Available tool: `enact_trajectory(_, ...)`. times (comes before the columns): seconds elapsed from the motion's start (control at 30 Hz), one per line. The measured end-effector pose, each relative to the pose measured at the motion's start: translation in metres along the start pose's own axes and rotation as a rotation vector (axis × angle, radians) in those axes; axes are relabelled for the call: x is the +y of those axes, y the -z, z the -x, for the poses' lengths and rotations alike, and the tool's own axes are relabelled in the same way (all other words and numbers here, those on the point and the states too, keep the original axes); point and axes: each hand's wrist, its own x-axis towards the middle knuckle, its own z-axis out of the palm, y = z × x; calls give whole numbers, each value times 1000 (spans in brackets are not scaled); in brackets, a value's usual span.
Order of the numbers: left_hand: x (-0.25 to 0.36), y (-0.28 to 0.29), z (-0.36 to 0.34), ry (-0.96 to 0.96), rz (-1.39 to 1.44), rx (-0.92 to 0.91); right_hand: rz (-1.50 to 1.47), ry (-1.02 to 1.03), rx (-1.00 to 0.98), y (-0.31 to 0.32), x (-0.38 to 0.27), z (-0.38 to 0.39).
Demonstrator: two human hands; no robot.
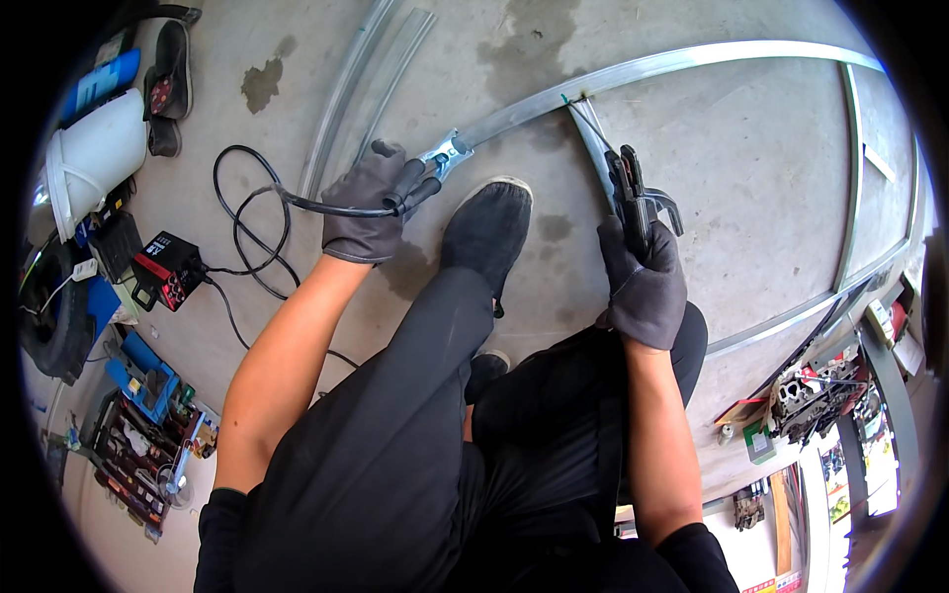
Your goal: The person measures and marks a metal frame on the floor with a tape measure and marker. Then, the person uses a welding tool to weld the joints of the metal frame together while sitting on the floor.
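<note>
Black-trousered legs (415, 435) fill the lower frame, one shoe (486, 229) on concrete beside a galvanised steel frame (652, 67).

Right hand (647, 287) grips what looks like an electrode holder (633, 193), long axis pointing up toward the frame joint; left hand (371, 203), upper centre-left, squeezes a cabled earth clamp (440, 158) touching the rail.

Grey concrete floor (712, 188), stained dark in patches near its far edge. A frame of pale metal bars (692, 61) lies flat on it, running along the far and right edges, with a short diagonal bar (591, 138) branching inward. Two loose curved strips (361, 84) lie beside the frame at the far left. A black cable (247, 227) loops across the floor to a small black-and-red box (168, 269) near the left edge. A white plastic container (91, 158) and a pair of dark shoes (168, 84) occupy the far left corner. A black shoe (486, 229) presses on the floor's centre.
</note>
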Motion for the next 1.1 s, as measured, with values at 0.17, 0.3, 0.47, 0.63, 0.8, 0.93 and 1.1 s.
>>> enact_trajectory(0.17, 0, 0, -3, 59, -8, -90, -103, 51, 10, -1, 6, 2)
enact_trajectory(0.3, 5, 7, -6, 44, -24, -158, -228, 4, -16, 0, 10, 1)
enact_trajectory(0.47, 4, 6, -4, 32, -17, -84, -63, -155, -35, 2, -12, 0)
enact_trajectory(0.63, 2, -1, -1, 114, 9, -41, -353, -196, -31, 2, -19, 3)
enact_trajectory(0.8, 0, 1, -2, 25, 30, -38, -364, -257, -22, 2, -22, -3)
enact_trajectory(0.93, -6, -3, 0, -14, 39, -7, -334, -287, -19, -2, -19, -4)
enact_trajectory(1.1, -3, -4, -1, 139, 26, -108, -298, -275, -30, -1, -21, -4)
